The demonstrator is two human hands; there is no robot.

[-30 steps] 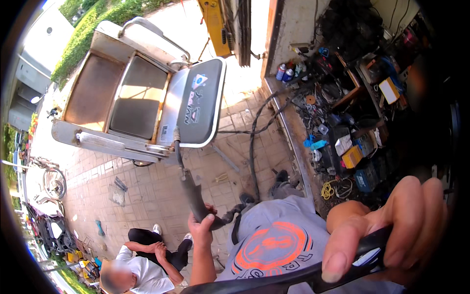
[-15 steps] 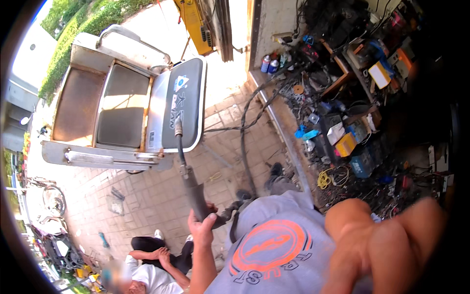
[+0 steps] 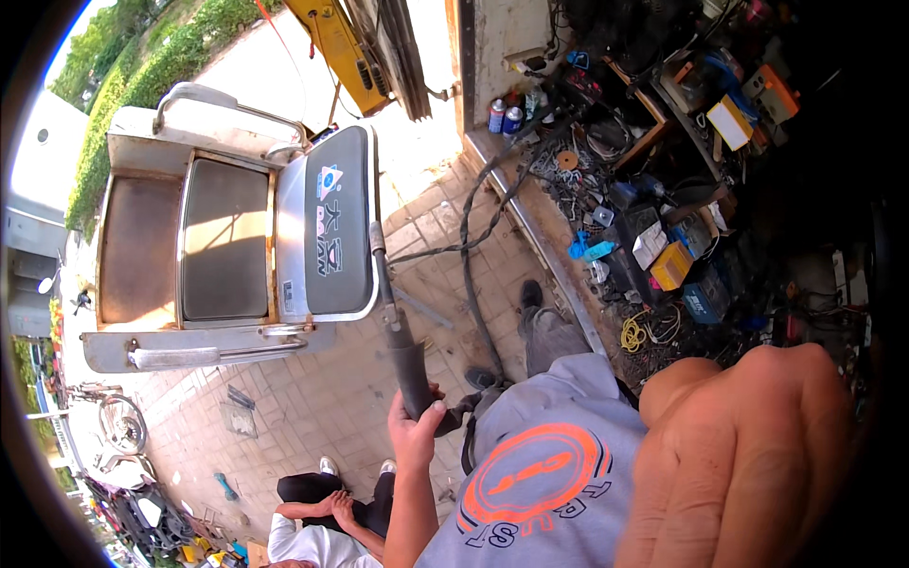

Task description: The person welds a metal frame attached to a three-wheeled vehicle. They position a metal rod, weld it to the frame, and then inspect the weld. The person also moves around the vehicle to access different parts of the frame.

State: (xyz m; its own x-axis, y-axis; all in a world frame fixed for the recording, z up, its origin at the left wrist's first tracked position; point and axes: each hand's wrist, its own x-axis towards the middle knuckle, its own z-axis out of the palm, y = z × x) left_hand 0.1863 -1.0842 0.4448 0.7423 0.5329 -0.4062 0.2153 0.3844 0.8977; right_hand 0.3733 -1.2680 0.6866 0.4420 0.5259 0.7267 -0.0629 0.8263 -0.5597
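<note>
Left hand was wrapped around the black welding torch, nozzle ahead of the grip, beside the padded panel in view. Right hand, raised right of that grip, showed its back; finger closure could not be determined.

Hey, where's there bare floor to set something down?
The widest bare paving lies between the seat and the other person, left of the tool in your left hand; a flat piece lies farther left there. A narrower patch lies between the cable and the sill. It's crowded beyond the sill, where clutter is heaped.
</note>
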